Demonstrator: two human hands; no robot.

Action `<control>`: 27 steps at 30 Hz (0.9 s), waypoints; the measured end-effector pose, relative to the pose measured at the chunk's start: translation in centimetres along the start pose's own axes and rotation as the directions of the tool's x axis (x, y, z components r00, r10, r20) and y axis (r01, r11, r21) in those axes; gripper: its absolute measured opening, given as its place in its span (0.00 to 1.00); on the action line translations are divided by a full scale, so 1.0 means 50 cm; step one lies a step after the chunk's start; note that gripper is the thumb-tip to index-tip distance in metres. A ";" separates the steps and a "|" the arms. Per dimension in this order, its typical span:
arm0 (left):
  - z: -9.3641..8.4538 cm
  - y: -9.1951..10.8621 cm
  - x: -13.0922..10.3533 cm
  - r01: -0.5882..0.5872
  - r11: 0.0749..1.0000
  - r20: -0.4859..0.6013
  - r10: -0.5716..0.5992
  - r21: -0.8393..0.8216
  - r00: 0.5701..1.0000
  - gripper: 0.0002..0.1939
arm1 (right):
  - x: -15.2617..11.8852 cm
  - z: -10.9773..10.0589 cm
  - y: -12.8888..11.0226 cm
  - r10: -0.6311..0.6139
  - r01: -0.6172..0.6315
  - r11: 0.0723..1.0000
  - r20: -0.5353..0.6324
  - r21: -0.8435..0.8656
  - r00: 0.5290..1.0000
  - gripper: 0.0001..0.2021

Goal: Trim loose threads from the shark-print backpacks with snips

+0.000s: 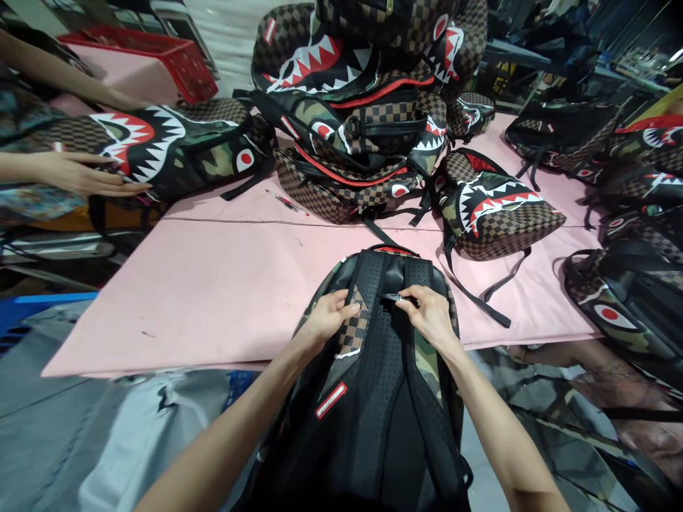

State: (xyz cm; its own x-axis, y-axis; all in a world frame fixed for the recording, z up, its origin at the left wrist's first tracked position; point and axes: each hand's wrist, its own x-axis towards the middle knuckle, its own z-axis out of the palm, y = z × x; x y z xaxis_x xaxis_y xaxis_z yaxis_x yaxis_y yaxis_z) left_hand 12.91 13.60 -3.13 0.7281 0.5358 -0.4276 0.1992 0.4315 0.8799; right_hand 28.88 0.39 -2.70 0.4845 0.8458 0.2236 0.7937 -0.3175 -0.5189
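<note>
A black backpack (392,384) with checkered and camouflage strap panels lies back side up before me, its top end on the pink table. My left hand (328,316) pinches the edge of the left shoulder strap (355,331) beside its checkered patch. In my right hand (431,313), thumb and fingers close on a pair of thread snips (392,296), whose pointed tip reaches left over the padded back. The handle part is hidden by the fingers. A red label (331,400) sits lower on the left strap.
Shark-mouth backpacks (346,149) are piled at the back of the pink table (213,284); another backpack (501,213) lies at right, with several more beyond. Pens (288,203) lie near the pile. At left, a co-worker's hand (80,174) rests on a backpack by a red crate (186,67).
</note>
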 end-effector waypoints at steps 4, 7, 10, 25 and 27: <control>-0.006 -0.008 0.000 -0.046 0.994 -0.018 0.048 0.101 0.999 0.20 | -0.004 0.000 -0.007 -0.020 0.021 0.999 0.019 -0.036 1.000 0.06; 0.021 -0.014 -0.015 -0.212 0.860 -0.175 0.324 0.465 0.930 0.23 | -0.006 -0.001 -0.008 0.071 -0.073 0.994 0.030 0.083 0.997 0.05; 0.083 -0.016 -0.037 -0.219 0.398 -0.102 0.645 0.891 0.758 0.30 | -0.006 0.001 0.000 0.242 -0.237 0.916 0.026 0.322 0.970 0.08; -0.048 0.110 0.037 -0.011 0.998 0.189 0.000 0.058 0.982 0.18 | 0.001 0.020 -0.022 0.288 -0.178 0.871 -0.182 0.458 0.940 0.10; -0.044 0.108 0.045 -0.005 0.999 0.200 -0.001 0.032 0.980 0.15 | 0.015 0.026 -0.031 0.214 -0.110 0.915 -0.236 0.389 0.948 0.09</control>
State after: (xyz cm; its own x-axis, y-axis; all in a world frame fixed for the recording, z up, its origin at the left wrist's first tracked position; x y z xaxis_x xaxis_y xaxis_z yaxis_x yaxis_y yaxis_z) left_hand 14.16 18.72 0.22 0.8445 0.3790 -0.3783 0.2161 0.4053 0.8883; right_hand 27.52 2.08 -2.81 0.7159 0.6325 0.2957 0.5298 -0.2163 -0.8201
